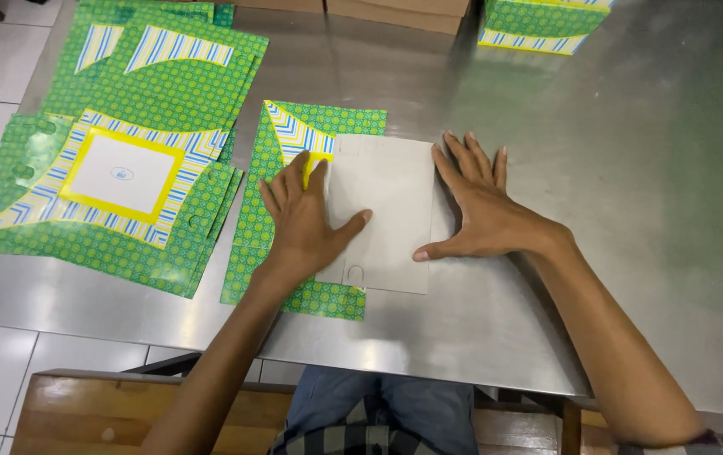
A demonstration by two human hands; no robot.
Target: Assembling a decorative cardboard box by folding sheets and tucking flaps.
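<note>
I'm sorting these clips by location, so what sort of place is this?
Probably a small packaging or paper-craft workshop. A steel worktable holds stacks of flat green patterned box blanks, and the left hand and right hand press a grey card panel flat onto one blank. Finished boxes sit at the far edge.

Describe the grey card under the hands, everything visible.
The grey card is a plain, matte rectangle that looks like thin cardboard, with a small arched cut near its lower edge. It lies flat on the green patterned sheet and partly on the steel table. The left hand presses its left edge, the right hand its right edge.
</note>
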